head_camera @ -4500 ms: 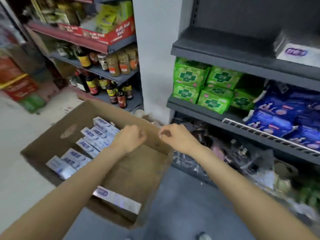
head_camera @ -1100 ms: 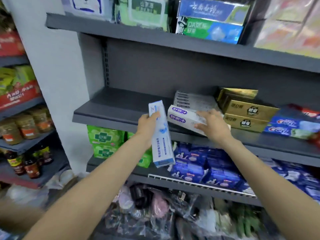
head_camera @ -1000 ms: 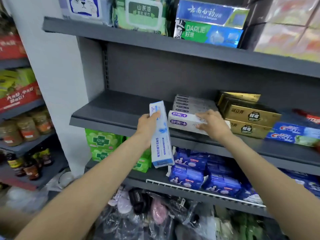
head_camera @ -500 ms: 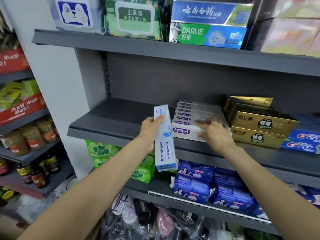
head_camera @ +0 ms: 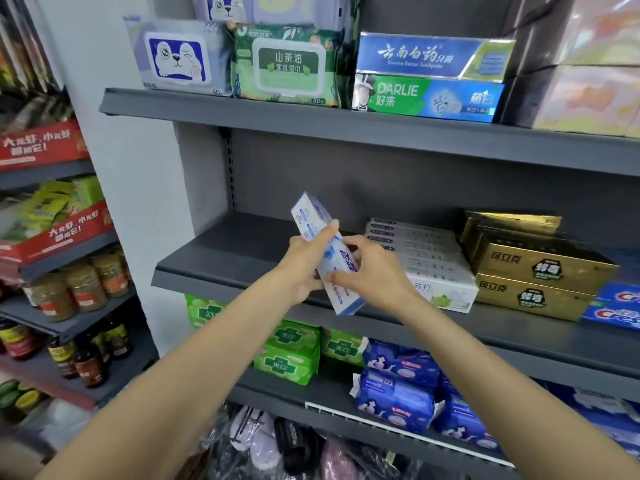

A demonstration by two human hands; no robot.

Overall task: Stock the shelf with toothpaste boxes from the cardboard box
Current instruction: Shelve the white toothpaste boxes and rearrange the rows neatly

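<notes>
Hands met on one toothpaste box (head_camera: 330,261) before the shelf (head_camera: 221,258): left hand (head_camera: 304,266) gripped its tilted length, right hand (head_camera: 372,271) pinched its lower end, likely to turn it flat beside the stacked white boxes (head_camera: 426,261) just right

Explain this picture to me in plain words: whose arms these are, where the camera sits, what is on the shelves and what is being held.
There is no machine here. A person wears a camera on the head, so you look down along their own two bare arms. Both hands grip one white and blue toothpaste box, tilted, in front of the middle shelf: the left hand from the left, the right hand from the right. On that shelf, to the right, lie a stack of white toothpaste boxes, then gold boxes. The left part of the shelf is bare. The shelf above carries wet wipe packs and more toothpaste; the one below holds green packs and blue packs.
</notes>
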